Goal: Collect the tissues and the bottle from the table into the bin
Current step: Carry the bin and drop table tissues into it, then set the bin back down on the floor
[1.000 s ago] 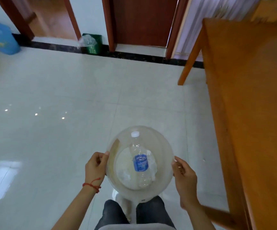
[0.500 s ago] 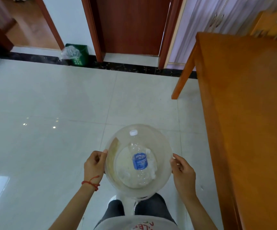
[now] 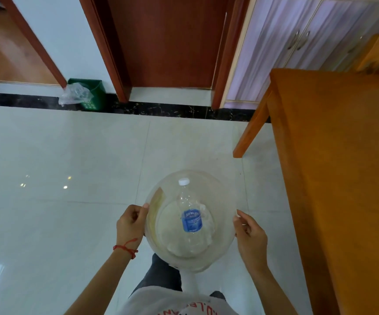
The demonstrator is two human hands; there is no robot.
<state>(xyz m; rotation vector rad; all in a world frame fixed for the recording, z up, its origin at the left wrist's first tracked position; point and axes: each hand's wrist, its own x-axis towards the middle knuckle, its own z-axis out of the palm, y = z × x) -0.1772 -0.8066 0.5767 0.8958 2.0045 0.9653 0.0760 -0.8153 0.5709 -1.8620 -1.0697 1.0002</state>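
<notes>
I hold the clear bin (image 3: pixel 226 201) between my two hands, my left hand (image 3: pixel 130 223) pinching its left rim and my right hand (image 3: pixel 250 235) curled on its right rim, so each grip is equally near. The bottle (image 3: pixel 190 214) lies inside, cap pointing away from me, on the tissues (image 3: pixel 172 223). The surface (image 3: pixel 343 167) is on my right; its far part is cut off, so I cannot tell if anything is left there.

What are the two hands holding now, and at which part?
Both hold the clear bin by its rim: the left hand on its left side, the right hand on its right. The bottle and tissues lie inside.
</notes>
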